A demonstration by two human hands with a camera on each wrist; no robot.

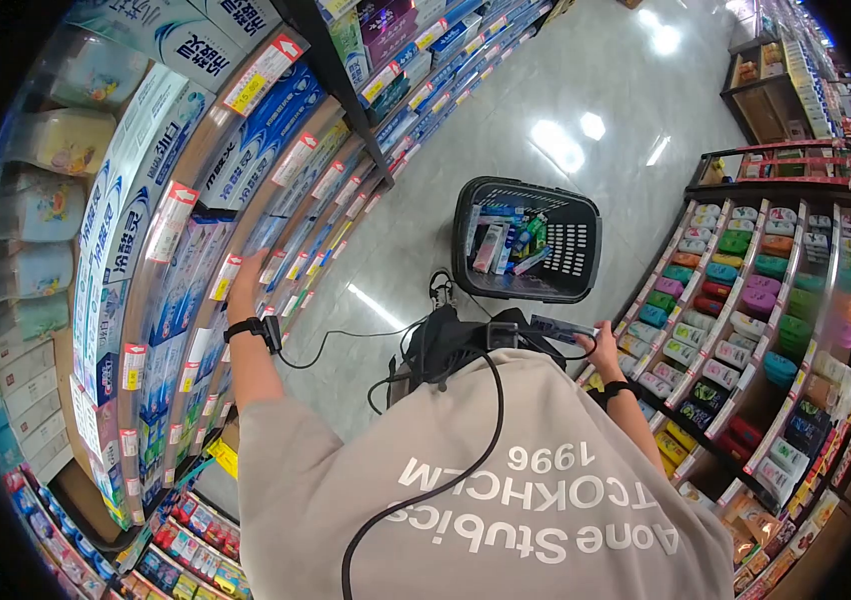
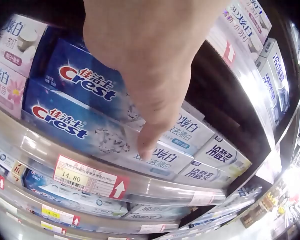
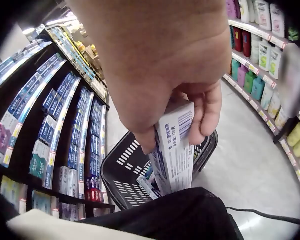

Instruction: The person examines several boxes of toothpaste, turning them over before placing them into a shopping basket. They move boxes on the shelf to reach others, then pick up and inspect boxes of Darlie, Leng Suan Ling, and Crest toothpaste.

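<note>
My left hand (image 2: pixel 145 55) reaches into a shelf of toothpaste, and one straight digit touches the front of a white toothpaste box (image 2: pixel 162 159). Its other fingers are hidden. Blue Crest toothpaste boxes (image 2: pixel 65 122) are stacked beside that digit. In the head view the left hand (image 1: pixel 246 280) is at the shelf's front edge. Down at the right side of the body, my right hand (image 1: pixel 603 352) holds a toothpaste carton (image 1: pixel 561 328). The right wrist view shows thumb and fingers on opposite sides of this white carton (image 3: pixel 176 145), its barcode end facing up.
A black shopping basket (image 1: pixel 574 245) with several boxes in it stands on the grey floor (image 1: pixel 476 110) ahead. Soap racks (image 1: pixel 736 300) line the right side. Price tags (image 2: pixel 90 177) run along the left shelf edges. A cable (image 1: pixel 499 430) crosses the shirt.
</note>
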